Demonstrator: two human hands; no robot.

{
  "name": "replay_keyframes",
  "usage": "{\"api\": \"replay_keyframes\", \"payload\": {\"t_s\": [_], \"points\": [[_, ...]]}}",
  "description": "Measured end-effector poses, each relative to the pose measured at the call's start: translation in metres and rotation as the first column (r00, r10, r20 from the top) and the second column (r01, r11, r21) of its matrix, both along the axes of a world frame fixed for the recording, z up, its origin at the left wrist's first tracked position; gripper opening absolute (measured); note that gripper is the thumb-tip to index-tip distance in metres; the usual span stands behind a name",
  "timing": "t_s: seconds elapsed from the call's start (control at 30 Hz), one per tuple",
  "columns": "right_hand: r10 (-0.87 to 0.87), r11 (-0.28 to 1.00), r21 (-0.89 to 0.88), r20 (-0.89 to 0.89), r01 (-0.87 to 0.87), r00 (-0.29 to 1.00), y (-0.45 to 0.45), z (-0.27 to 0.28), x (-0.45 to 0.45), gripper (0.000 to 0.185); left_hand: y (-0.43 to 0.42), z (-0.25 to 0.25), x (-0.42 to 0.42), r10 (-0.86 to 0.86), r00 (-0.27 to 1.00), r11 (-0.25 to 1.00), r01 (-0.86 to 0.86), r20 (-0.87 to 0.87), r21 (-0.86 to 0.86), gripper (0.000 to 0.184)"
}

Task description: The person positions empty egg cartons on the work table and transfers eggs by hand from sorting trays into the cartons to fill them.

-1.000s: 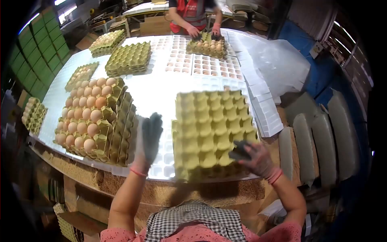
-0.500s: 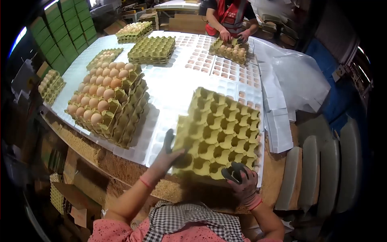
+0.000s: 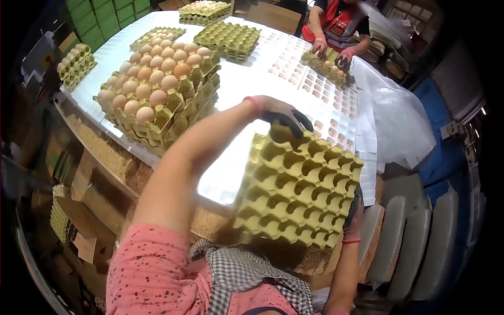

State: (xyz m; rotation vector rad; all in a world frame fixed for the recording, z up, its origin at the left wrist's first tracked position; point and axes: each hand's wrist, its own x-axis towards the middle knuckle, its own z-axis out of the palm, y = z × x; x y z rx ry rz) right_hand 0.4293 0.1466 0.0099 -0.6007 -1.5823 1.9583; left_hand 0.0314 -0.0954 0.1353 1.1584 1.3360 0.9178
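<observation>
An empty yellow-green egg tray [image 3: 302, 191] lies tilted near the table's front edge. My left hand [image 3: 286, 119], in a dark-palmed glove, reaches across to the tray's far edge, its fingers bent over that edge. My right hand [image 3: 354, 212] grips the tray's right edge, with part of its fingers hidden by the tray. To the left stands a stack of egg trays [image 3: 173, 113] whose top layer is full of brown eggs [image 3: 169, 82]. White plastic trays with eggs in their pockets [image 3: 331, 100] lie beyond my hands.
Across the white table [image 3: 231, 100], a co-worker in a red vest [image 3: 336, 23] holds a small egg tray [image 3: 325, 67]. Empty stacked trays [image 3: 227, 40] and more egg trays [image 3: 203, 11] are at the back. Clear plastic sheeting [image 3: 396, 118] and grey filled bags [image 3: 415, 247] lie to the right.
My left hand has moved from the tray's left side to its far edge. My right hand has shifted from the near edge to the right edge. The tray has turned, and the whole view has shifted.
</observation>
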Motion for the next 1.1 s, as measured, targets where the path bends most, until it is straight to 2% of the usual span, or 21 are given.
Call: {"api": "replay_keyframes", "payload": {"t_s": [0.1,0.17,0.23,0.3,0.37,0.43,0.47,0.5,0.57,0.6,0.63,0.67,0.7,0.73,0.77,0.83,0.87,0.9,0.97,1.03,1.1], "points": [[-0.139,0.988,-0.033,0.205,0.149,0.969,-0.004,-0.003,-0.032,0.044,0.012,-0.01,-0.001,0.113,0.983,0.986,-0.129,-0.144,-0.109,0.054],[-0.205,0.977,0.011,0.334,0.214,0.92,0.003,-0.011,-0.049,0.044,0.033,-0.075,-0.036,0.055,0.994,0.987,-0.069,-0.096,-0.143,0.049],[-0.247,0.747,0.65,0.465,-0.138,0.85,-0.035,0.01,-0.072,0.049,0.012,-0.086,-0.04,0.062,0.963,0.996,-0.076,-0.263,-0.041,0.055],[-0.2,0.748,0.62,0.552,-0.238,0.809,-0.036,0.012,-0.073,0.053,-0.008,-0.092,-0.024,0.218,0.47,0.966,-0.227,-0.855,0.121,0.07],[-0.076,0.971,0.24,0.356,-0.012,0.931,-0.036,0.002,-0.06,0.05,-0.032,-0.09,-0.003,0.61,0.471,0.782,-0.485,-0.637,0.391,0.078],[0.107,0.994,-0.062,0.284,-0.093,0.953,-0.037,-0.004,-0.035,0.055,-0.068,-0.09,0.043,0.822,0.266,0.538,-0.652,-0.504,0.534,0.074],[0.131,0.804,0.495,0.39,-0.328,0.911,-0.026,-0.039,-0.009,0.049,-0.083,-0.098,0.073,0.81,0.198,0.493,-0.74,-0.552,0.458,0.074],[0.077,0.288,0.827,0.482,-0.482,0.873,-0.013,-0.072,0.005,0.044,-0.092,-0.095,0.103,0.78,0.342,0.538,-0.793,-0.524,0.284,0.073],[0.045,0.431,0.762,0.517,-0.484,0.855,-0.039,-0.057,0.007,0.04,-0.105,-0.119,0.149,0.763,0.468,0.55,-0.833,-0.446,0.067,0.068],[0.087,0.735,0.544,0.516,-0.404,0.852,-0.046,-0.051,0.0,0.036,-0.106,-0.137,0.159,0.807,0.383,0.501,-0.847,-0.449,0.178,0.066],[-0.013,0.514,0.743,0.507,-0.429,0.862,-0.049,-0.052,0.004,0.039,-0.108,-0.144,0.159,0.847,0.287,0.444,-0.846,-0.447,0.297,0.063],[0.086,0.845,0.464,0.373,-0.266,0.924,-0.071,-0.023,-0.009,0.042,-0.114,-0.132,0.155,0.85,0.258,0.425,-0.852,-0.458,0.308,0.063],[0.115,0.991,0.042,0.216,-0.127,0.97,-0.094,0.002,-0.021,0.045,-0.121,-0.11,0.152,0.812,0.298,0.463,-0.852,-0.502,0.243,0.064],[0.126,0.623,0.679,0.403,-0.388,0.907,-0.081,-0.01,-0.008,0.043,-0.13,-0.086,0.149,0.766,0.343,0.502,-0.848,-0.543,0.172,0.065],[0.141,0.626,0.678,0.387,-0.384,0.911,-0.089,-0.017,-0.018,0.043,-0.136,-0.067,0.142,0.724,0.358,0.491,-0.868,-0.59,0.076,0.066],[0.07,0.691,0.579,0.54,-0.432,0.838,-0.115,-0.037,-0.036,0.056,-0.144,-0.087,0.117,0.656,0.418,0.508,-0.86,-0.628,-0.041,0.068],[-0.03,0.618,0.545,0.737,-0.566,0.676,-0.118,-0.049,-0.041,0.05,-0.146,-0.099,0.117,0.649,0.416,0.512,-0.858,-0.637,-0.04,0.068],[-0.033,0.626,0.553,0.723,-0.55,0.69,-0.13,-0.027,-0.045,0.05,-0.147,-0.11,0.119,0.577,0.281,0.576,-0.805,-0.767,0.139,0.068],[-0.287,0.683,0.667,0.618,-0.296,0.732,-0.152,0.041,-0.065,0.052,-0.158,-0.098,0.111,0.568,0.029,0.693,-0.555,-0.822,0.459,0.07],[-0.262,0.627,0.779,0.239,-0.023,0.935,-0.142,0.039,-0.077,0.058,-0.196,-0.001,0.123,0.687,0.012,0.684,-0.348,-0.727,0.641,0.075],[-0.109,0.6,0.799,0.055,0.022,0.992,-0.163,0.073,-0.116,0.062,-0.251,0.055,0.107,0.826,-0.23,0.501,-0.116,-0.514,0.858,0.073]]}}
